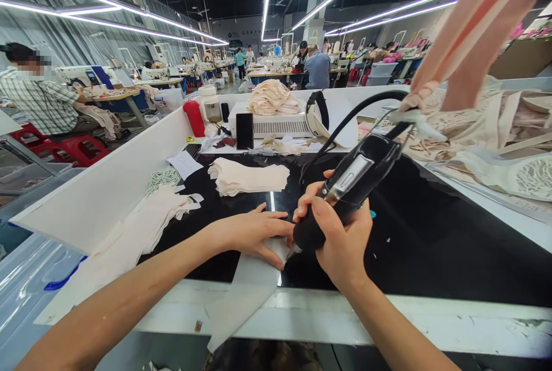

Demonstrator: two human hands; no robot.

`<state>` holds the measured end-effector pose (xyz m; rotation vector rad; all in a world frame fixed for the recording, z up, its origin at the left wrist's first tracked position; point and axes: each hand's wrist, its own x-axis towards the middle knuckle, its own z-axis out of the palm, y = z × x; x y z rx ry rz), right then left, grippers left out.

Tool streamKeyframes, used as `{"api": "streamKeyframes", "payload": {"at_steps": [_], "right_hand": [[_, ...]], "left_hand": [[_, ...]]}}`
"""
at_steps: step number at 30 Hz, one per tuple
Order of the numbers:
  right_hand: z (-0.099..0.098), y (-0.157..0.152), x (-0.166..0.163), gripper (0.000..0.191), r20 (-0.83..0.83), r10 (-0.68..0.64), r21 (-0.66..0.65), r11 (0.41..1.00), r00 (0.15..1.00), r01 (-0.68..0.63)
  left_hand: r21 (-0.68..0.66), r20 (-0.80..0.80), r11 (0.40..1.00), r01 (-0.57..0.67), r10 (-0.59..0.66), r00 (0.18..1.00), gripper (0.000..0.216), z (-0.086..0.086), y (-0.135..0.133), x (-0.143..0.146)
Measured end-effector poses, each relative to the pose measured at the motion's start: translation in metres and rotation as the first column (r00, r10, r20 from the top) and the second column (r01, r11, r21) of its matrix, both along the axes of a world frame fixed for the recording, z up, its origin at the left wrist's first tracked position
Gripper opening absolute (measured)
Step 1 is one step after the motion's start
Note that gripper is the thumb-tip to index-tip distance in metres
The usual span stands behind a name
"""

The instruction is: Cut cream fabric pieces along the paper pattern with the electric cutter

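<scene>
My right hand [340,238] is wrapped around a black corded hand tool [356,178] with a silver plate on its side. The tool tilts down to the left, and its narrow tip meets the edge of a pale fabric piece [252,285]. Flat on that fabric rests my left hand [261,233], fingers spread, close beside the tip. The fabric hangs over the front edge of the black work surface [414,221]. Pink fabric strips [461,54] are tied at the tool's cord end.
A stack of cream fabric pieces [248,176] lies beyond my hands; more pale pieces [142,227] lie left. Behind are a phone [245,131], a white vented box [280,125] and a red bottle [194,118]. Lace garments [509,129] are heaped right. A person [38,95] sits far left.
</scene>
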<state>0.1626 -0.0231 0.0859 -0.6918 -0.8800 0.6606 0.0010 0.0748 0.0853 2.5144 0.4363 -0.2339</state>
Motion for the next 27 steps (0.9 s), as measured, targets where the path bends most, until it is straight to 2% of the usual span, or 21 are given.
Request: {"api": "streamKeyframes", "payload": {"at_steps": [7, 13, 19, 21, 24, 25, 27], "right_hand": [[-0.010, 0.000, -0.001, 0.052, 0.000, -0.015, -0.061, 0.998, 1.000, 0.015], [-0.016, 0.000, 0.002, 0.043, 0.034, -0.012, -0.073, 0.997, 0.999, 0.014], [-0.021, 0.001, 0.010, 0.056, 0.030, -0.008, -0.092, 0.996, 1.000, 0.011], [-0.022, 0.001, 0.015, 0.061, 0.029, -0.007, -0.096, 0.995, 1.000, 0.009], [-0.022, 0.000, 0.019, 0.062, 0.038, 0.002, -0.091, 0.996, 0.999, 0.002], [-0.022, 0.000, 0.019, 0.060, 0.037, -0.006, -0.093, 0.996, 0.999, 0.010], [-0.020, 0.000, 0.020, 0.059, 0.040, -0.017, -0.097, 0.995, 0.999, 0.021]], "left_hand": [[-0.010, 0.043, 1.000, -0.005, 0.006, 0.999, 0.035, -0.007, 0.002, -0.002], [-0.027, 0.056, 1.000, 0.012, -0.010, 0.998, 0.036, -0.013, 0.004, 0.001], [0.054, 0.171, 0.998, 0.024, -0.033, 0.985, 0.032, -0.022, 0.002, -0.001], [0.111, 0.272, 0.993, -0.029, -0.002, 0.962, 0.026, -0.025, -0.007, -0.007], [0.203, 0.388, 0.951, -0.233, 0.140, 0.911, 0.020, -0.032, -0.030, -0.019], [0.256, 0.384, 0.923, -0.289, 0.177, 0.906, 0.016, -0.035, -0.039, -0.023], [0.352, 0.336, 0.882, -0.312, 0.192, 0.922, 0.010, -0.040, -0.055, -0.029]]}}
